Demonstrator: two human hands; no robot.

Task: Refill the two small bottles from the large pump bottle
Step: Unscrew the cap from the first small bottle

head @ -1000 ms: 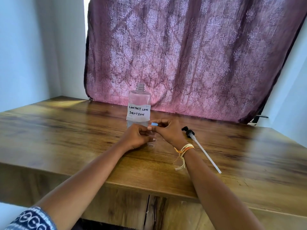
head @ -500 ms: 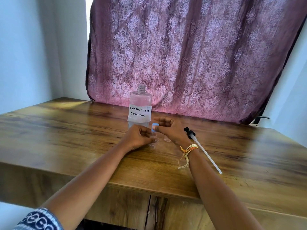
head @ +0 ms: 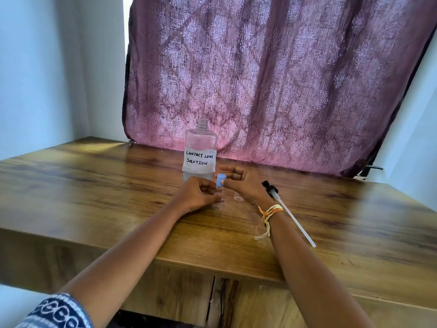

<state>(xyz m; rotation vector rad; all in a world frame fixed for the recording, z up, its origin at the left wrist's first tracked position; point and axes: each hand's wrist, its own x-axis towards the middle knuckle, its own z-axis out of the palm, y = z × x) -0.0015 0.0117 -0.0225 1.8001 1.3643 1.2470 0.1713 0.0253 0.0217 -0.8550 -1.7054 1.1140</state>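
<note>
My left hand (head: 197,194) steadies the light, slippery small bottle (head: 218,200); right hand (head: 243,185) pinches its blue cap (head: 220,180).

The table (head: 99,185) is brown wood with dark grain. Behind it, at twelve o'clock, hangs a mauve curtain (head: 272,79) with a pale floral damask pattern. The big bottle (head: 200,147) is clear with a white label lettered in black. The cap (head: 220,180) is light blue. The pump (head: 270,188), at three o'clock from the cap, is black with a white tube. The wrist threads (head: 268,213) are yellow and orange. The sleeve (head: 56,313), at seven o'clock, is navy with white shapes.

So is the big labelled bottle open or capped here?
Open: the large bottle shows bare neck threads, and its pump lies on the table.
</note>
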